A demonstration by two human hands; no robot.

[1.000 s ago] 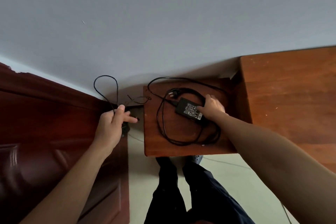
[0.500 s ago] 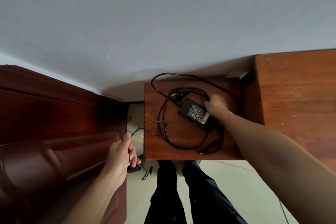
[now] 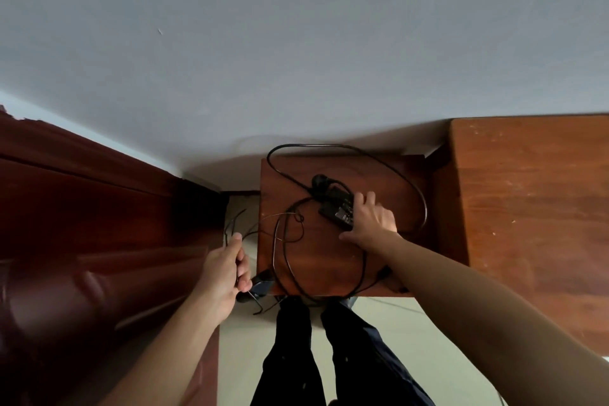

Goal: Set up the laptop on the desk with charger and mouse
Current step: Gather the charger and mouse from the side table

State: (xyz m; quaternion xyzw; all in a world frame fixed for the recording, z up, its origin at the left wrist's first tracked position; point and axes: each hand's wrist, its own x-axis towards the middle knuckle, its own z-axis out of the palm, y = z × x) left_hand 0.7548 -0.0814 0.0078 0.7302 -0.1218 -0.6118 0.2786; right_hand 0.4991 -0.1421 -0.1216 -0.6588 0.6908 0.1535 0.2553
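Note:
A black charger brick (image 3: pixel 336 209) lies on a small low wooden table (image 3: pixel 316 270), its thick black cable (image 3: pixel 408 181) looped around it. My right hand (image 3: pixel 372 222) covers the brick's right end, fingers curled over it and thumb spread on the wood. My left hand (image 3: pixel 224 270) is off the table's left edge, closed on a thin mouse cable (image 3: pixel 230 227) that trails onto the table. A black mouse (image 3: pixel 260 285) hangs just right of that hand, by the table's front left corner. No laptop is in view.
A larger, higher wooden desk (image 3: pixel 534 208) stands against the wall on the right, touching the small table. A dark red-brown door (image 3: pixel 99 241) fills the left. My legs in dark trousers (image 3: pixel 296 356) stand on the pale floor in front of the table.
My left hand has come down from the wall to the table's front left corner, drawing the thin cable and mouse along. My right hand has shifted slightly on the brick.

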